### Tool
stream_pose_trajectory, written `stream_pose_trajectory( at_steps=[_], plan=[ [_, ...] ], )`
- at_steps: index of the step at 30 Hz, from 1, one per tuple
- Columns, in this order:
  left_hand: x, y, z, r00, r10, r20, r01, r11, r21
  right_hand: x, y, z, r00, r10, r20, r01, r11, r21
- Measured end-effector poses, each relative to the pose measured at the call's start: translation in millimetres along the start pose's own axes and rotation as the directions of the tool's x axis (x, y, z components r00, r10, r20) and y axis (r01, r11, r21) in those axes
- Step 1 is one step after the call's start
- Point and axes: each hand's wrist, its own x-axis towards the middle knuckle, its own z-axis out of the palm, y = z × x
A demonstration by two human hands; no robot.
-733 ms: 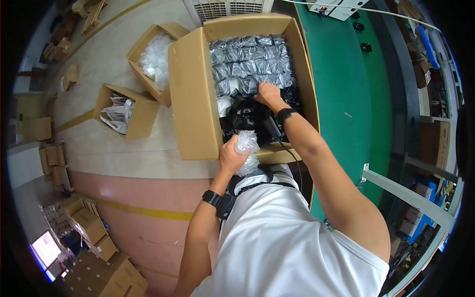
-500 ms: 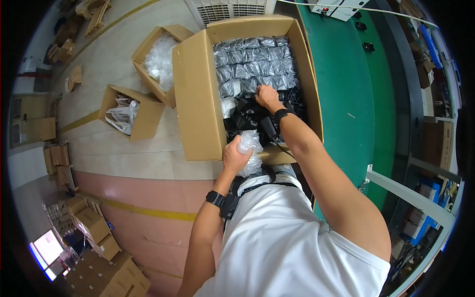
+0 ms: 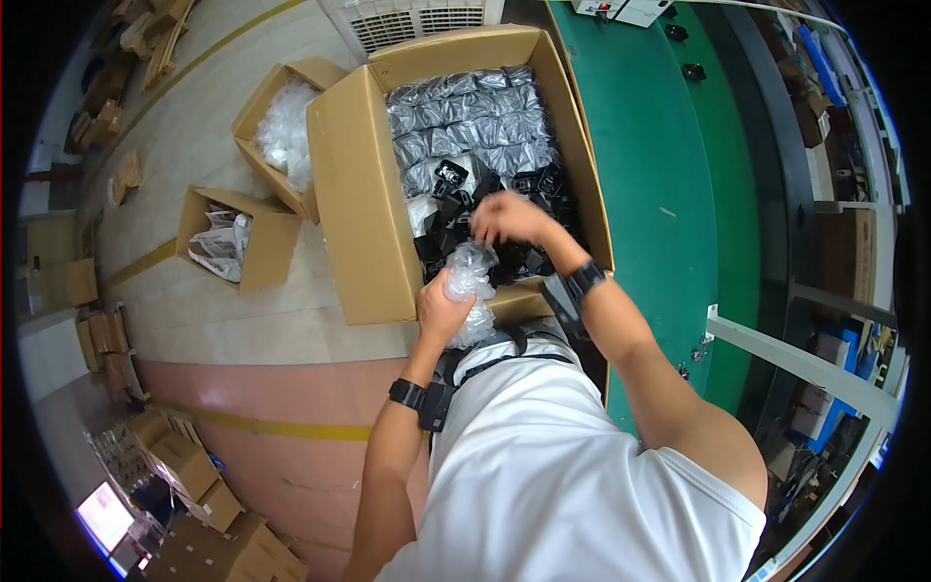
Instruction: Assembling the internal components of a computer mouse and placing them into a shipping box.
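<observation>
My left hand (image 3: pixel 446 306) is closed round a bunch of crumpled clear plastic bags (image 3: pixel 469 276), held over the near edge of a large cardboard box (image 3: pixel 361 209). My right hand (image 3: pixel 511 217) hovers just beyond the bunch, above loose black plastic parts (image 3: pixel 529 260) in the box; its fingers are bent and smeared by motion, so I cannot make out whether they hold anything. Rows of parts in clear bags (image 3: pixel 465 112) fill the far half of the box. One black part (image 3: pixel 451 174) lies at the near edge of those rows.
Left of the large box stand a carton of clear plastic bags (image 3: pixel 286 126) and a smaller carton with crumpled wrapping (image 3: pixel 225 247). A green surface (image 3: pixel 645 194) runs along the right, with a metal bar (image 3: pixel 800 364) across it. A pale slatted crate (image 3: pixel 417 21) stands behind.
My right hand has pulled back from the bagged rows toward the bunch of bags. A black part now shows at the rows' near edge. My left hand keeps its hold on the bags.
</observation>
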Motion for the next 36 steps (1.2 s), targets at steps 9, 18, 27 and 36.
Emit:
stream_pose_trajectory(
  at_steps=[9, 18, 27, 36],
  plan=[
    [-1, 0, 2, 0.997, -0.075, -0.029, 0.076, 0.996, 0.038, 77, 62, -41, 0.805, -0.135, -0.578, -0.450, 0.496, -0.743],
    [-5, -2, 6, 0.998, -0.027, -0.058, 0.030, 0.998, 0.049, 48, 34, -6, 0.942, -0.161, -0.294, 0.015, 0.896, -0.444],
    [-6, 8, -1, 0.997, 0.022, 0.070, -0.027, 0.996, 0.080, -9, 13, 22, 0.902, -0.006, 0.431, -0.043, 0.994, 0.103],
    [-3, 3, 4, 1.000, -0.016, -0.011, 0.017, 0.996, 0.085, 49, 32, -60, 0.852, 0.041, -0.522, -0.474, 0.485, -0.735]
  ],
)
